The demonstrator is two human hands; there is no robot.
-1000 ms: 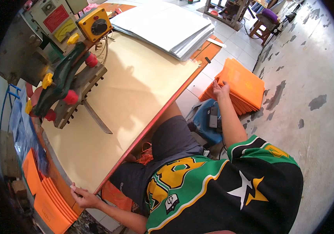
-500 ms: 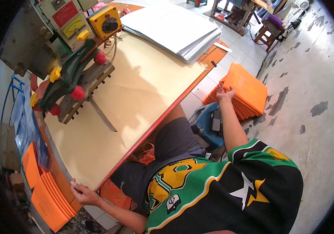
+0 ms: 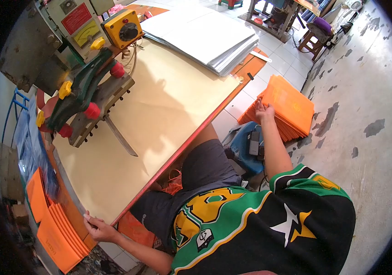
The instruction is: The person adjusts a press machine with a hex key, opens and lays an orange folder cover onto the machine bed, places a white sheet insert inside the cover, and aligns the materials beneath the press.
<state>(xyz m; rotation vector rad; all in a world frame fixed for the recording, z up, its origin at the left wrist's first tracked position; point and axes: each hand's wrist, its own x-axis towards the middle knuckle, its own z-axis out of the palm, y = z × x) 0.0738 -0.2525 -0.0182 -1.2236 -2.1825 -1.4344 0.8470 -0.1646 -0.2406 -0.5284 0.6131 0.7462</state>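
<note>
My left hand [image 3: 99,229] rests at the near left corner of the cream-covered table [image 3: 159,105]. Its fingers are loosely stretched and hold nothing I can see. Close by on the left lie several orange folded plastic pieces [image 3: 61,238] with small dark print. Out to the right, my right hand [image 3: 264,111] is at the near edge of a tall stack of orange plastic pieces [image 3: 292,103]. The fingers of that hand point up along the stack's side, and no piece is lifted between them.
A press machine with a green arm [image 3: 79,89], red and yellow knobs, and a yellow control box [image 3: 122,28] stands over the table's left. A metal strip [image 3: 120,136] sticks out below it. White sheets [image 3: 200,34] are piled at the back. A blue stool [image 3: 246,149] stands beside my leg.
My right hand has shifted slightly, with its fingers drawn closer together against the orange stack. My left hand has stayed at the table corner.
</note>
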